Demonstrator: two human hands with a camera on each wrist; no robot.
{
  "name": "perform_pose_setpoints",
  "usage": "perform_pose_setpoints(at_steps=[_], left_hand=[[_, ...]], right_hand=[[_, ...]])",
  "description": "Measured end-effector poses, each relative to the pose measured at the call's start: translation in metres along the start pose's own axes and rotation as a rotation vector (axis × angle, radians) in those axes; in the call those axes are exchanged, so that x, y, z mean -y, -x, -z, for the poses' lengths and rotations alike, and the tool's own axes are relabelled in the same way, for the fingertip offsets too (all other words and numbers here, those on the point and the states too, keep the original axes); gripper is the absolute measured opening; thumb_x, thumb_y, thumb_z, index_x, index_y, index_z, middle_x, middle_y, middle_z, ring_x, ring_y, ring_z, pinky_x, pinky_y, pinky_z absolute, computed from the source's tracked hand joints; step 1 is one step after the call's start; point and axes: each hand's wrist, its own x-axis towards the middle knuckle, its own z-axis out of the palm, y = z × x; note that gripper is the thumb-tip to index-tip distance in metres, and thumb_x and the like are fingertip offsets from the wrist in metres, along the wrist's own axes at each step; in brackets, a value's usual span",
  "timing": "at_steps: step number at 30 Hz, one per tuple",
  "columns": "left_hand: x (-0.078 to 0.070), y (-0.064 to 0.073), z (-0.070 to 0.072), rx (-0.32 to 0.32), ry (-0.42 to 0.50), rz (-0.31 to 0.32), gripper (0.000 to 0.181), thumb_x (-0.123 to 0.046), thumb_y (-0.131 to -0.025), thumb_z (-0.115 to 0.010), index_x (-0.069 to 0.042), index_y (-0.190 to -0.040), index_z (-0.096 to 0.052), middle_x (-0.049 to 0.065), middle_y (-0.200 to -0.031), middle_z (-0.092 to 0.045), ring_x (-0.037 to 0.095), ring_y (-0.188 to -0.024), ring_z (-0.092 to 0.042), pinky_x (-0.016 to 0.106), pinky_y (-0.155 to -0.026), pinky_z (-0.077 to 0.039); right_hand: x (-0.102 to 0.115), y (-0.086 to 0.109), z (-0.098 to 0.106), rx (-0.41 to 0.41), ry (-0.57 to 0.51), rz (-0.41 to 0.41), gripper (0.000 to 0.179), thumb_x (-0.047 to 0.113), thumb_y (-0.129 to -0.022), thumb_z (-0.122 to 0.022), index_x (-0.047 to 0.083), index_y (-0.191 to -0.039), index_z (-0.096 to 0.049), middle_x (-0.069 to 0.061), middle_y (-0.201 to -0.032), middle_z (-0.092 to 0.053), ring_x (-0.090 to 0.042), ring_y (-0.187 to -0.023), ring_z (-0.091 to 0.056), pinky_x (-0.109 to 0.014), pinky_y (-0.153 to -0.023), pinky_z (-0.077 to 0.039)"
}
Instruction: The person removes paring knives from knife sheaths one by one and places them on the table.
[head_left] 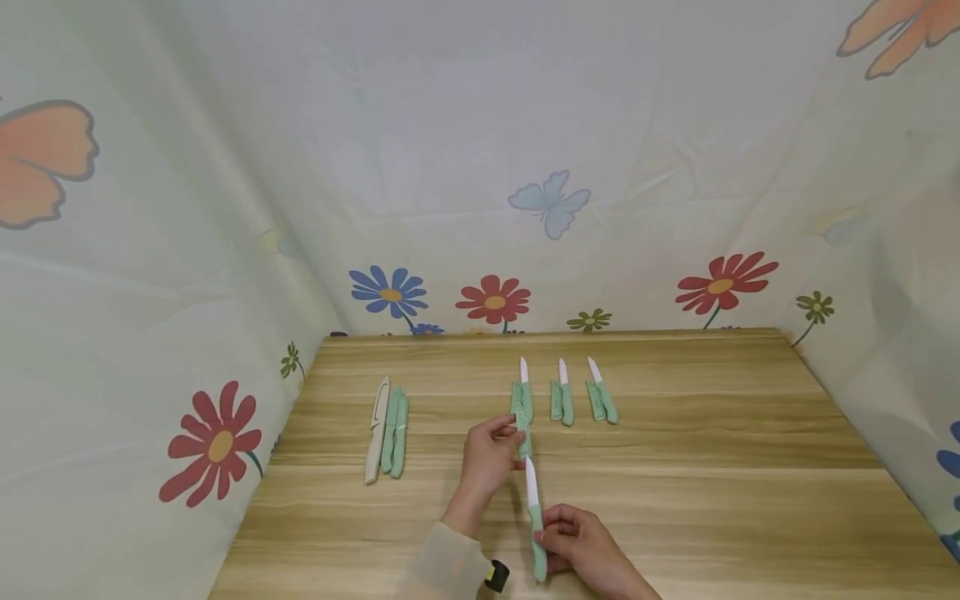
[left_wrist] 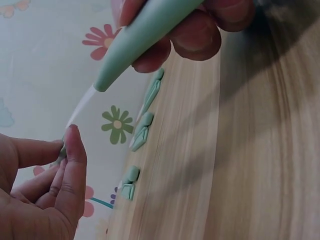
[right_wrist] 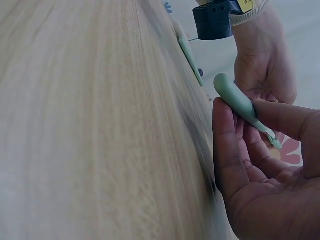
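My right hand [head_left: 581, 546] pinches the green handle of a paring knife [head_left: 537, 533], its white blade pointing away from me. Just beyond the blade tip, my left hand [head_left: 489, 454] holds a green knife sheath [head_left: 523, 433] between thumb and fingers. Tip and sheath end meet closely in the head view. Seen from the left wrist, the knife handle [left_wrist: 145, 40] is large in front, and the left fingers close on the sheath, mostly hidden there. In the right wrist view the handle [right_wrist: 235, 100] lies between thumb and fingertips, above the wooden table [right_wrist: 100, 125].
Along the back lie a first knife beside its sheath [head_left: 527, 392], a second knife [head_left: 566, 400] and a third knife [head_left: 606, 396], each with a green sheath. At left rest a beige knife [head_left: 377, 433] and green knives [head_left: 395, 433]. Printed fabric walls [head_left: 450, 167] surround the table.
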Motion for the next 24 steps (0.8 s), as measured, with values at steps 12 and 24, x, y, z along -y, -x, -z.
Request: perform_pose_setpoints(at_steps=[12, 24], left_hand=[[0.007, 0.007, 0.010, 0.046, -0.007, 0.044, 0.038, 0.002, -0.092, -0.071, 0.004, -0.130, -0.067, 0.013, -0.103, -0.066, 0.018, -0.074, -0.068, 0.041, -0.070, -0.067], [0.019, 0.030, 0.008, 0.143, -0.002, 0.060, 0.037, -0.002, -0.091, -0.073, 0.002, -0.127, -0.070, 0.010, -0.097, -0.067, 0.019, -0.078, -0.069, 0.041, -0.071, -0.067]], right_hand=[[0.002, -0.002, 0.006, -0.057, 0.021, 0.004, 0.037, 0.013, -0.101, -0.064, -0.013, -0.126, -0.055, -0.005, -0.096, -0.067, -0.018, -0.083, -0.067, -0.034, -0.074, -0.064], [0.002, -0.004, 0.002, -0.192, -0.001, 0.012, 0.038, 0.012, -0.101, -0.066, -0.013, -0.127, -0.055, -0.003, -0.094, -0.069, -0.019, -0.079, -0.069, -0.034, -0.072, -0.064]])
